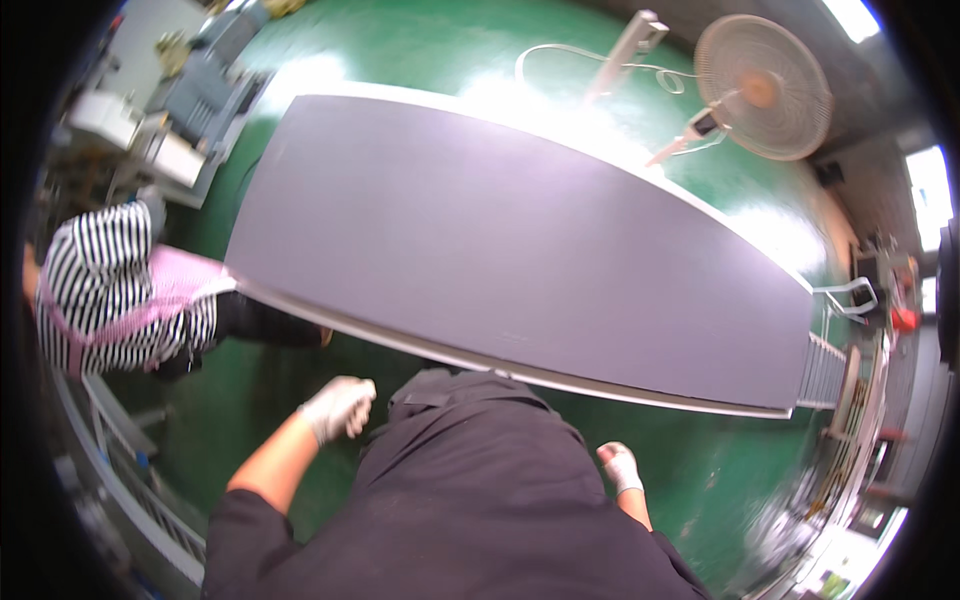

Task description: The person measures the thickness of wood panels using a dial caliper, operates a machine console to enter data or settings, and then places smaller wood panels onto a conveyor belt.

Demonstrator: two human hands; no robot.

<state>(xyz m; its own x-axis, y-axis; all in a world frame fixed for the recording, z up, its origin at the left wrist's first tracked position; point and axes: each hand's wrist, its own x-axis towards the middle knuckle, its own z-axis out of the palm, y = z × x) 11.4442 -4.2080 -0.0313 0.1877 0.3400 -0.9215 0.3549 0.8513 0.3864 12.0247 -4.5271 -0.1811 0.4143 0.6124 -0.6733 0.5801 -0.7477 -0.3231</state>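
Note:
My left hand (340,408), in a pale glove, hangs below the near edge of a long grey-topped table (520,240). Its fingers are curled in, with nothing seen in them. On the other side of my dark clothing (460,480), my right hand (621,466) hangs low over the green floor, also in a pale glove. Its fingers look loosely curled, and no object shows there. Neither hand touches the table. The tabletop is flat and has a light rim.
A person in a striped top (110,270) with pink apron straps stands at the table's left end. Beyond the far edge is a standing fan (762,90) with a loose cable. Grey machinery (195,100) stands at far left, and a metal rack (150,510) at near left.

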